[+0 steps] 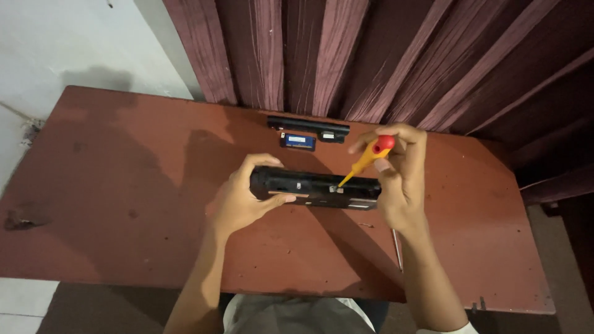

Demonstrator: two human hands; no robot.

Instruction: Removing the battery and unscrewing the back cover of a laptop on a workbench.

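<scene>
A black device (pixel 314 187), possibly a laptop stood on its edge, is being steadied near the middle of the table (pixel 111 204). Its left end is being clasped by the left hand (pixel 238 201), thumb laid across the near face. A screwdriver (pixel 366 158) with a yellow and red handle is being pinched by the right hand (pixel 399 176), its tip being pressed onto a small fitting on the device's upper side. The device is judged stiff, fairly light and fragile, best gripped by its ends. A battery (pixel 308 128) and a small blue card (pixel 297 141) are lying just beyond it, before a curtain (pixel 371 55).
</scene>
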